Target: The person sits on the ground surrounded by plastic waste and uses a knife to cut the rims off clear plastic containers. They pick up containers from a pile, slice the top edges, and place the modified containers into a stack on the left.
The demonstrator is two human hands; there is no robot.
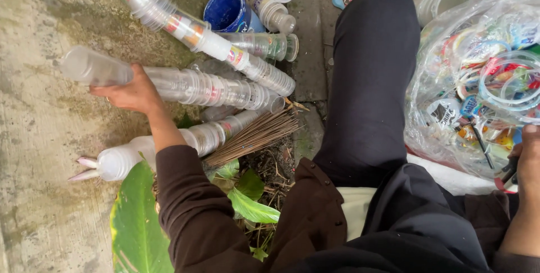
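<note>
From the head camera, the left hand (132, 93) lies over a long stack of clear plastic cups (185, 84) that rests sideways against a mossy concrete wall (39, 138). Its fingers curl over the top of the stack, closed around it; the fingertips are hidden behind the cups. The brown sleeve (185, 194) runs down from the wrist toward the bottom of the picture.

Above this stack leans a second stack of cups with coloured prints (191, 31), and below the hand lies a third stack with a whitish end (121, 160). A bundle of thin brown sticks (256, 135) lies just beside the lower stack, touching its end. A blue cup (225, 11) stands near the top, with more clear cups around it. Large green leaves (135, 222) grow under the arm.

The person's leg in dark trousers (368, 81) stretches upward through the middle. On the far side, a big clear plastic bag full of lids and rings (478, 76) sits by the leg. The right hand (526, 160) touches the bag's lower edge; only part of it shows, so I cannot tell how its fingers stand.
</note>
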